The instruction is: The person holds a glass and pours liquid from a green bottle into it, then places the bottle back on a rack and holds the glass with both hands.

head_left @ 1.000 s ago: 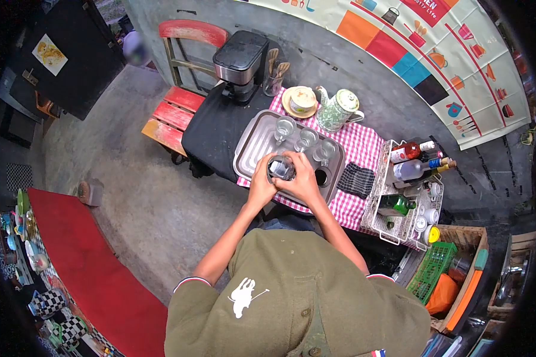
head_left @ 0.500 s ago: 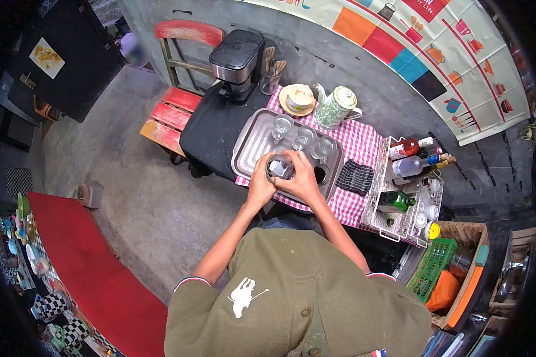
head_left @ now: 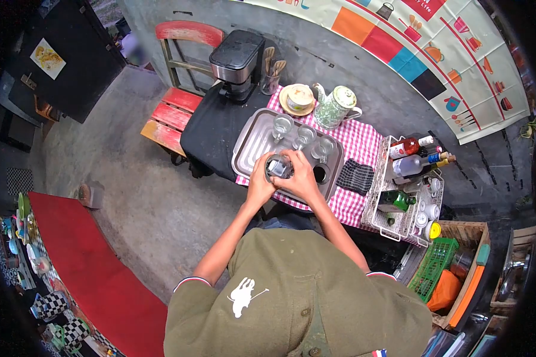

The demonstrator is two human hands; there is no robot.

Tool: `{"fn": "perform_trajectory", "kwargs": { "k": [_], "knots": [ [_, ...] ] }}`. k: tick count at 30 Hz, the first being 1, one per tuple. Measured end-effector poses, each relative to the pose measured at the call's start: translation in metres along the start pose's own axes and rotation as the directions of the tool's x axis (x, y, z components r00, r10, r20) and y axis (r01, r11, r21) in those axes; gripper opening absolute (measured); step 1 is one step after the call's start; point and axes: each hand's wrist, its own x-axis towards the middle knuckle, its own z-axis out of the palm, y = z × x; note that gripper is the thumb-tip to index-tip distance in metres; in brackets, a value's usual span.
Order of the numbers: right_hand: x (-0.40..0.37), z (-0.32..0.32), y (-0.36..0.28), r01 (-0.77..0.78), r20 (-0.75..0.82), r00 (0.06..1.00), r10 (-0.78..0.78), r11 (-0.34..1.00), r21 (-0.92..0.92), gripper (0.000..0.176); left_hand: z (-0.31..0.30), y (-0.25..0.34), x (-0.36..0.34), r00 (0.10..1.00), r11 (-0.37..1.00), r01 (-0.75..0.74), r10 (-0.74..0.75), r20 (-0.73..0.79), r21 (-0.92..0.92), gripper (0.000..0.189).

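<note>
Fingers of your left hand (head_left: 261,183) and right hand (head_left: 302,179) curl clamped around the glass vessel (head_left: 279,168), over the near edge of the tray (head_left: 255,144). Near the tray's right edge sits a dark cup (head_left: 321,174); three clear mugs (head_left: 305,137) line its far edge. Beyond them, on the checkered cloth (head_left: 363,140), you have the green-patterned pot (head_left: 335,109).

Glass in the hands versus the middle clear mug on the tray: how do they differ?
The held glass is gripped by the left hand and right hand; the middle mug stands untouched on the tray. The held glass looks dark; the middle mug looks clear. Both look like see-through glass.
</note>
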Motion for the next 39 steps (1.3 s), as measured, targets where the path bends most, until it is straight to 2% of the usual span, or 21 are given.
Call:
{"fn": "perform_trajectory", "kwargs": {
  "k": [7,16,39],
  "knots": [
    [-0.001,-0.002,-0.001,0.007,-0.003,1.0,-0.007,1.0,0.001,0.063,-0.001,0.007,-0.002,0.999,0.999,0.033,-0.033,0.002,-0.009,0.074],
    [-0.004,-0.002,-0.004,0.029,-0.022,0.999,-0.029,1.0,-0.004,0.061,0.002,0.003,-0.006,1.0,1.0,0.001,-0.001,-0.022,0.017,0.074],
    [-0.004,-0.003,-0.004,0.065,0.025,0.998,-0.065,0.997,-0.04,0.061,0.001,0.005,-0.013,0.998,1.0,0.018,-0.017,-0.065,0.006,0.076]
  ]
}}
